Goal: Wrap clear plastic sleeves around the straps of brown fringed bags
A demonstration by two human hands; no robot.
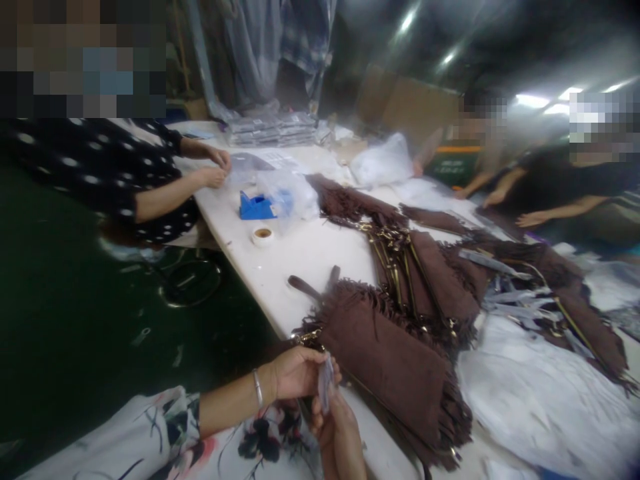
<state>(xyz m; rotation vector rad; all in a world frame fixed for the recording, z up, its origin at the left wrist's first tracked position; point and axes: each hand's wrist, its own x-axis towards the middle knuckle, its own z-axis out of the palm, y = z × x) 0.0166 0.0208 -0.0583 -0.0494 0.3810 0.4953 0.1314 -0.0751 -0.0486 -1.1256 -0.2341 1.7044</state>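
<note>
My left hand (296,373), with a bangle on its wrist, and my right hand (336,423) meet at the near table edge. Both pinch a small pale tag or packet (325,384) between the fingers. Just beyond them lies a brown fringed suede bag (395,360) with a gold clasp (306,337) at its near corner. More brown fringed bags (425,267) with gold chains are piled across the white table (300,247).
A person in a dotted black top (115,177) works at the far left end, near a blue tape dispenser (256,207) and a tape roll (263,235). Other people sit at the right side. Clear plastic bags (540,400) lie at right. Stacked packets (273,130) stand at back.
</note>
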